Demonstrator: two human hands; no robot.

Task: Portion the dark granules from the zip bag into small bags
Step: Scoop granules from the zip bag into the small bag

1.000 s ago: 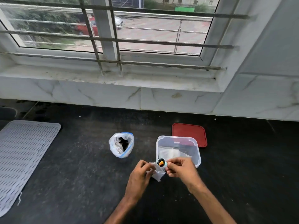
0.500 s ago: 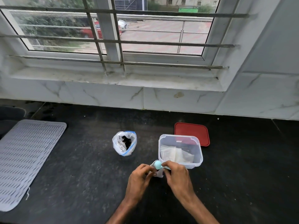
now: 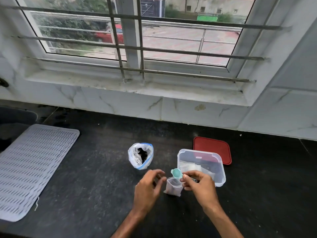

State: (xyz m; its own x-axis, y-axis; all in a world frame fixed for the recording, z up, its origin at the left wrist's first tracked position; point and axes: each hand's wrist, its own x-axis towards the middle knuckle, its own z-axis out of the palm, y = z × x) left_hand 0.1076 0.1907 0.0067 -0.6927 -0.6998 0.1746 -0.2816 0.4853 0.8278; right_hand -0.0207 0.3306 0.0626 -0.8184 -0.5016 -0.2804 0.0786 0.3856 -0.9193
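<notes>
Granules (image 3: 142,154) sat in the zip bag (image 3: 140,156) left of the clear tub (image 3: 221,170); right hand (image 3: 199,186) pinched teal scoop (image 3: 176,173) above the small bag (image 3: 173,187), left hand (image 3: 149,189) fingers loosely spread, holding nothing: unsupported, the bag risked toppling, spilling.

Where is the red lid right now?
In the head view the red lid lies flat on the dark counter, right of centre, just behind the clear plastic container and near the tiled wall.
</notes>
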